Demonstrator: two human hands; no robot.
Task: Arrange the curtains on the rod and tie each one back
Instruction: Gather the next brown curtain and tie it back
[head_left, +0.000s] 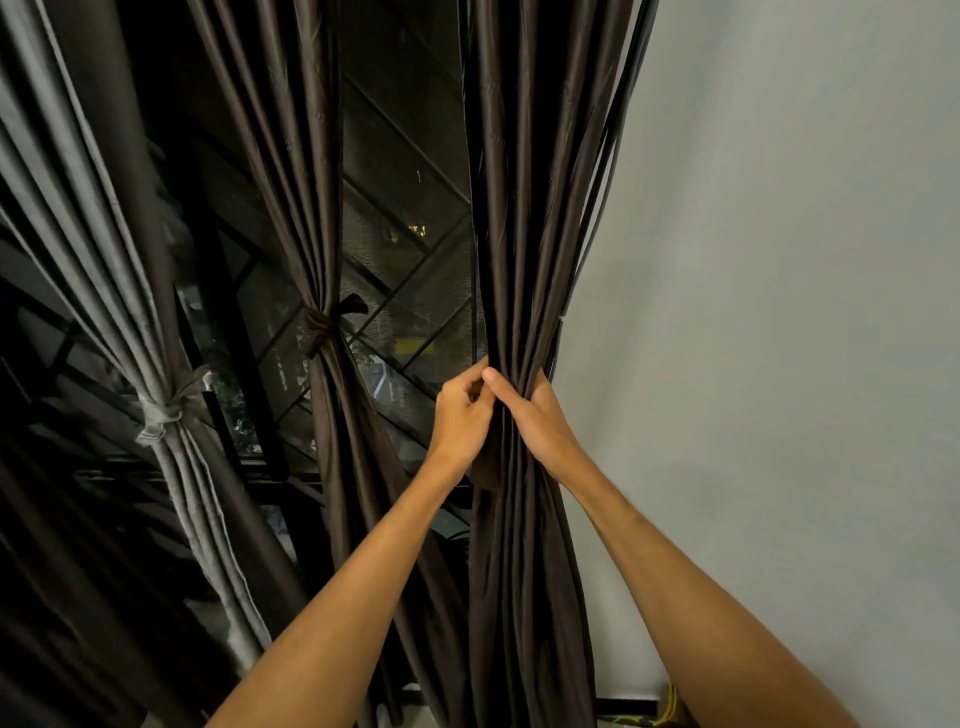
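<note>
Brown curtain (519, 234) bunched, hands (462, 418) (537, 423) apparently gripping it

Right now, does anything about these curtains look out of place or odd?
The dark brown pleated curtain nearest the pale wall hangs untied, while the middle dark brown curtain and the light grey curtain are each knotted back. The left hand and right hand grip its gathered folds. Nothing looks torn.
</note>
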